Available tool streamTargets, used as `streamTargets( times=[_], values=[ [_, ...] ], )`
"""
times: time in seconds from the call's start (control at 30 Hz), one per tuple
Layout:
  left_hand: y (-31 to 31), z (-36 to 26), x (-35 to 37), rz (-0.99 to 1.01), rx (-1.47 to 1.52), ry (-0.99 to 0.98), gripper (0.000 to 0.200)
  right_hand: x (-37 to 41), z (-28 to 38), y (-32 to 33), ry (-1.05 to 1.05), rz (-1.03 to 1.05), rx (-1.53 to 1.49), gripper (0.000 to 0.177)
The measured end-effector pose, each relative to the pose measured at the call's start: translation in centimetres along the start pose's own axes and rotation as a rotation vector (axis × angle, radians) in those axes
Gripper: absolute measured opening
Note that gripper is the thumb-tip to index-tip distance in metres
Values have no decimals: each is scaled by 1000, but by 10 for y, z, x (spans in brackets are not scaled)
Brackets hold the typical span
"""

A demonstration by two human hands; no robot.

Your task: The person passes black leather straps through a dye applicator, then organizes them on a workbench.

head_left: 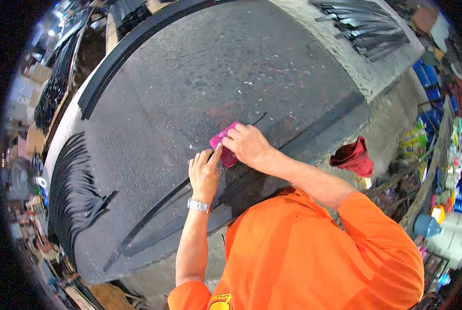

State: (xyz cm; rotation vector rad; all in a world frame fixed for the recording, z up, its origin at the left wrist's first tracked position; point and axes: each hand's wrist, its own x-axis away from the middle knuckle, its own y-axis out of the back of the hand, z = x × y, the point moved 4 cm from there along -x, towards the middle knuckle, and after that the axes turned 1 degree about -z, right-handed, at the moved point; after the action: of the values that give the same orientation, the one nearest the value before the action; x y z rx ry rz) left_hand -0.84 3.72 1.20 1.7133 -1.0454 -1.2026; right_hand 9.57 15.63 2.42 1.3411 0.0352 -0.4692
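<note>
Table (189,77) dark, rough, fills view. Black strip (164,202) runs diagonally from near edge to middle. Right hand (247,144) clasps pink block (221,140) on strip, mid-table. Left hand (204,174) loose, forefinger touching block's near corner.

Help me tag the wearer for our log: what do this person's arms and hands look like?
The left hand and right hand are ungloved. Short orange sleeves leave both forearms uncovered. A silver metal wristwatch circles the left wrist.
</note>
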Motion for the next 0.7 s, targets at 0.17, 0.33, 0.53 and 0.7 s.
streamTargets(
  times=[0.17,0.33,0.53,0.7],
  values=[
    [-6,-24,-16,-88,-29,45,31,26,-61,30,19,-26,57,11],
    [-3,-34,-22,-95,-79,104,28,62,-137,71,-69,-18,149,5],
    [-5,-37,-24,-78,-122,163,23,112,-231,130,-173,-89,220,5],
    [-5,-47,-30,-36,-169,190,22,170,-322,175,-339,-20,389,9]
  ],
)
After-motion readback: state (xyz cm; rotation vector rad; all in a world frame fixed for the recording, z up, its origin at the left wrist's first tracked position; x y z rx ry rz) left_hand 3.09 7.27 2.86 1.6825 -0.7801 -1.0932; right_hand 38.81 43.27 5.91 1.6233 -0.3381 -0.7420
